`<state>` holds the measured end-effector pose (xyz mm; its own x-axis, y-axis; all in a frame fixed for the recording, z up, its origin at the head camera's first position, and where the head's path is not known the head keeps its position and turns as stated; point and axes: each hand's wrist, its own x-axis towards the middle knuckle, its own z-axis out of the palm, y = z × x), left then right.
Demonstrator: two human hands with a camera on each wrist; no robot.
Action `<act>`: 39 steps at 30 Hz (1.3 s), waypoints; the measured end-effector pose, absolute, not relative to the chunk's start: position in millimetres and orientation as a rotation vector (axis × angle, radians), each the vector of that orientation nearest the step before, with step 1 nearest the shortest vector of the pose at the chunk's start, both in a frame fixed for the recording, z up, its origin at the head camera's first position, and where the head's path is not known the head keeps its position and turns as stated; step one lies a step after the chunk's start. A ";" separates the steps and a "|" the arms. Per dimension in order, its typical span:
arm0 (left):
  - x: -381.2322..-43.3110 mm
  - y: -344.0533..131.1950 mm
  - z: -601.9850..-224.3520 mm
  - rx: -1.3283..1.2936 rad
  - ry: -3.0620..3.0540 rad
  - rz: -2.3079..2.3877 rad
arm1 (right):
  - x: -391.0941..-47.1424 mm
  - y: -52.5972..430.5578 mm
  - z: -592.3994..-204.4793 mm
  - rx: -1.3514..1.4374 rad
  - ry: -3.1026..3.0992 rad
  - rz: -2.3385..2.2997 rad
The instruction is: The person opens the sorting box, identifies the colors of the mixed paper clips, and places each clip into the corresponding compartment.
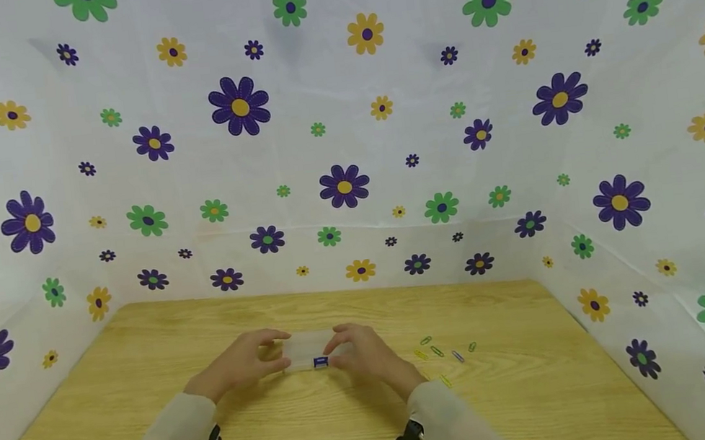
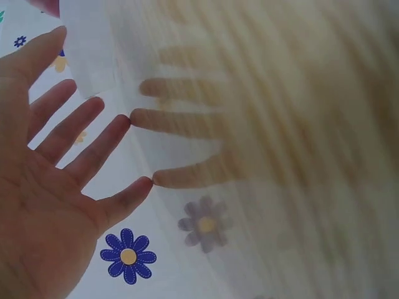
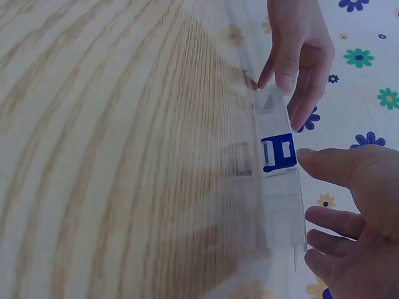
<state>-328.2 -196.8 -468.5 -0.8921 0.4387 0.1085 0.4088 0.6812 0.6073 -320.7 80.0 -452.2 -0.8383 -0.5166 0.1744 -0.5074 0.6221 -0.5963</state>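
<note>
A clear plastic box [image 1: 301,343] with a blue latch [image 1: 321,361] on its front rests on the wooden table. At its left end, my left hand [image 1: 247,362] holds it between the thumb at the front and a finger at the back. My right hand [image 1: 364,355] holds the other end. In the right wrist view the right thumb [image 3: 330,165] is against the blue latch [image 3: 278,152] and its fingers are along the box edge. Splayed left fingers [image 2: 100,156] reach down to the glossy tabletop in the left wrist view. I cannot make out anything inside the box.
Several paper clips [image 1: 437,351], green, yellow and purple, lie scattered on the table [image 1: 299,436] to the right of my right hand. A white flower-print sheet [image 1: 293,161] stands behind the table and along both sides.
</note>
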 end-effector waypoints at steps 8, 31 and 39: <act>-331.6 -196.5 -467.2 0.782 2.861 0.955 | -322.0 73.1 -456.2 -0.785 2.914 -1.033; -332.8 -194.9 -471.6 0.762 2.892 0.963 | -319.2 61.8 -458.4 -0.731 3.067 -0.974; -334.7 -194.1 -466.3 0.728 2.862 0.989 | -321.8 58.0 -455.5 -0.674 3.052 -0.984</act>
<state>-334.7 -194.1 -466.3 -0.8905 0.4380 0.1235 0.4208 0.6891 0.5901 -321.8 58.0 -455.5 -0.9065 -0.3410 0.2490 -0.4222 0.7362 -0.5288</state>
